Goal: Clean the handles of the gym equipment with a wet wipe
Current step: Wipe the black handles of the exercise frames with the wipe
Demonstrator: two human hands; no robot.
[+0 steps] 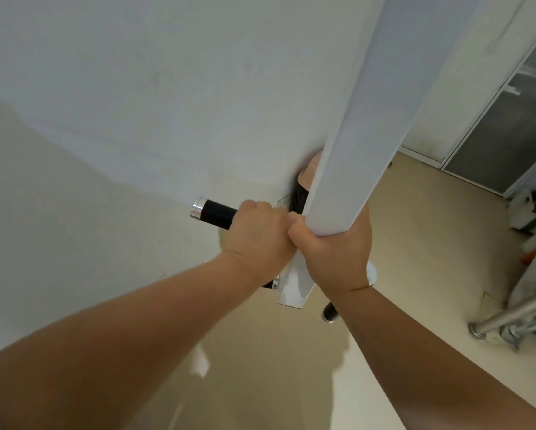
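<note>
A black handle with a silver end cap sticks out to the left from a white square beam that runs up and to the right. My left hand is closed around this handle close to the beam. My right hand wraps the beam's lower end and touches the left hand. A second black handle pokes out under my right forearm. A small white lump shows past the heel of my right hand. I cannot tell whether it is the wet wipe.
A pale wall fills the left and top, close behind the handle. Beige floor lies below. A frosted glass door stands at the far right, with metal tubes and clutter below it. A white scrap lies on the floor.
</note>
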